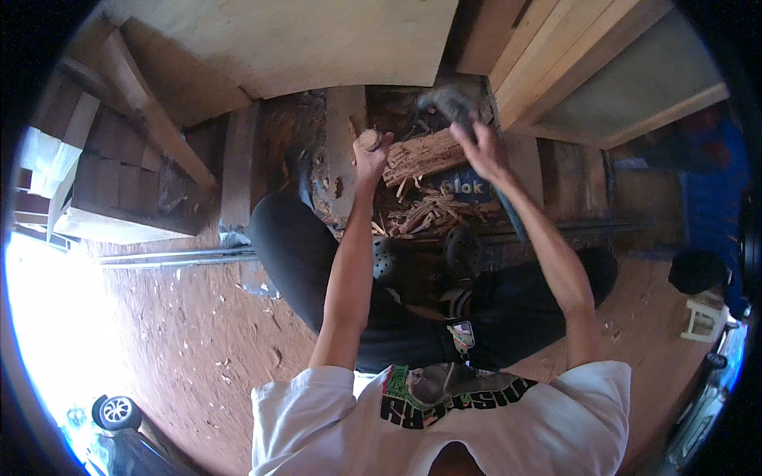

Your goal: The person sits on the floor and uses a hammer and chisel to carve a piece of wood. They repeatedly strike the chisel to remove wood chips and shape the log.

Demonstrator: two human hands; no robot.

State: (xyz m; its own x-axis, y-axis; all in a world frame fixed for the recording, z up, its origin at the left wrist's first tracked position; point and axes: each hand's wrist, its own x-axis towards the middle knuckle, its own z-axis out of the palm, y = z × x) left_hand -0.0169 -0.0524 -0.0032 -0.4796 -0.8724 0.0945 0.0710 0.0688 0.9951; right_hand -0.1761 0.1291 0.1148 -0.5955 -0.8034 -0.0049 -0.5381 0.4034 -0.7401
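My left hand (pixel 371 165) is closed around a wooden piece (pixel 370 140) whose pale, round end shows above the fingers. The rest of it is hidden by the hand. To its right lies a split log (pixel 425 156) with rough, reddish-brown sides. My right hand (pixel 481 148) grips a dark hammer-like tool (pixel 446 103), raised over the log's right end. Motion blurs this tool, and I cannot make out its exact kind. Below the log, splinters and wood chips (pixel 432 214) lie in a heap in front of my shoes (pixel 463 250).
A wooden panel (pixel 317 47) stands ahead, with a framed panel (pixel 627 87) to the right. Stacked boards (pixel 111 159) and a leaning curved plank (pixel 151 111) are at left. A metal rail (pixel 182 258) crosses the brown ground (pixel 206 333). A small pale stool (pixel 702 320) is far right.
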